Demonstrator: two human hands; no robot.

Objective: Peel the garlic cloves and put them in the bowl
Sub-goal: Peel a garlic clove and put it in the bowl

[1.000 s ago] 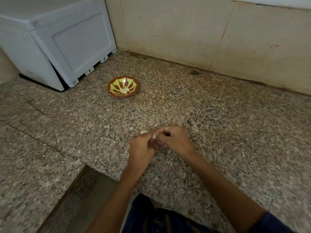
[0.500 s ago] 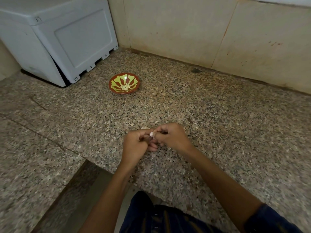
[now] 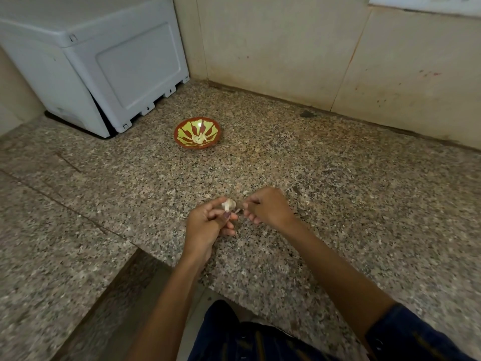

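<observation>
A pale garlic clove (image 3: 228,204) is pinched between the thumb and fingers of my left hand (image 3: 208,225), low over the granite counter. My right hand (image 3: 268,207) sits just right of it, fingers curled, pinching a thin strip of skin (image 3: 238,210) that reaches toward the clove. A small red bowl (image 3: 182,131) with a yellow pattern stands farther back on the counter, well beyond both hands. A few peeled cloves (image 3: 199,138) lie in its middle.
A grey plastic box (image 3: 104,61) stands at the back left, close to the bowl. Tiled walls (image 3: 286,48) close the corner behind. The granite counter (image 3: 338,191) has a step edge at the lower left, near my lap.
My hands were pressed together on the clove; now the right hand has drawn off to the right with a strip of skin, baring more of the clove.
</observation>
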